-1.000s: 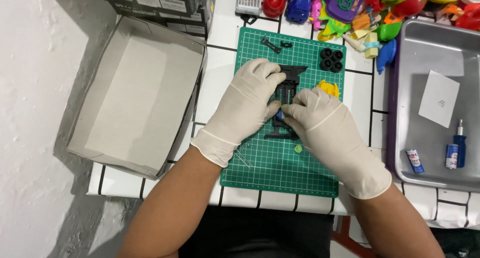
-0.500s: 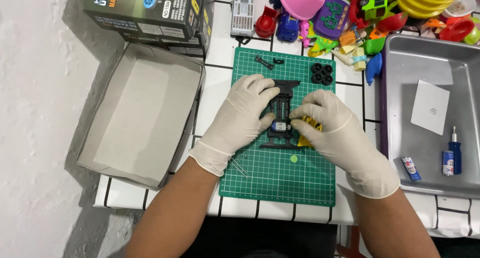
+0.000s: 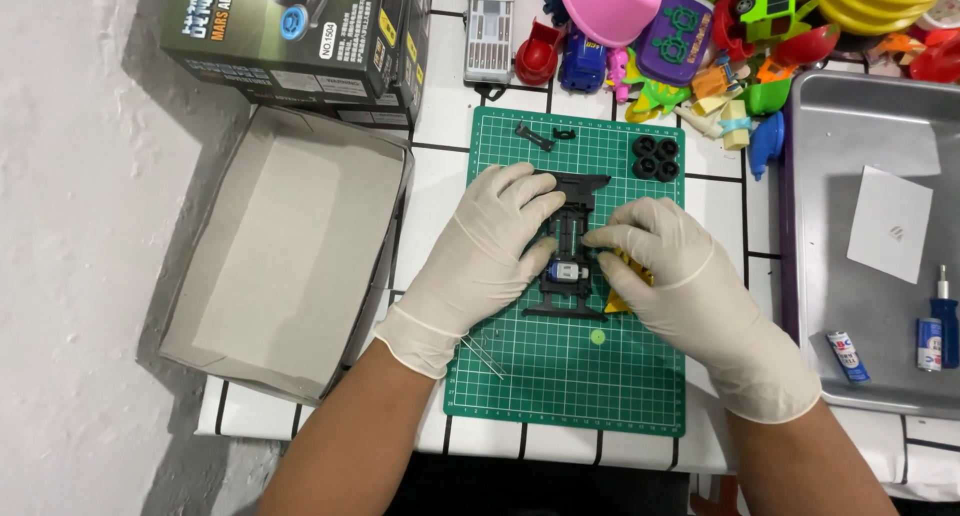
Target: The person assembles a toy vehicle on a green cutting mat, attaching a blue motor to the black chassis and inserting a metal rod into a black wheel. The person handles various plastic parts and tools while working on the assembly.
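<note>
A black plastic toy-car chassis (image 3: pixel 570 238) with a small silver and blue motor (image 3: pixel 566 272) lies on a green cutting mat (image 3: pixel 560 386). My left hand (image 3: pixel 480 256), in a white glove, grips the chassis from its left side. My right hand (image 3: pixel 670 276), also gloved, presses fingertips on the chassis from the right and covers a yellow part (image 3: pixel 620 298). Several black wheels (image 3: pixel 655 157) sit at the mat's upper right. Two small black pieces (image 3: pixel 540 134) lie near its top edge. A tiny green disc (image 3: pixel 598 336) rests below the chassis.
An open empty cardboard box (image 3: pixel 285 251) stands at the left, a printed dark box (image 3: pixel 300 36) behind it. A pile of colourful toys (image 3: pixel 720 46) fills the back. A metal tray (image 3: pixel 870 276) at the right holds a white card, a screwdriver and a small tube. Tweezers (image 3: pixel 482 354) lie by my left wrist.
The camera view has shifted, so everything sits lower in frame. Both hands stay on the chassis; my right hand has drawn slightly right, baring more of the motor.
</note>
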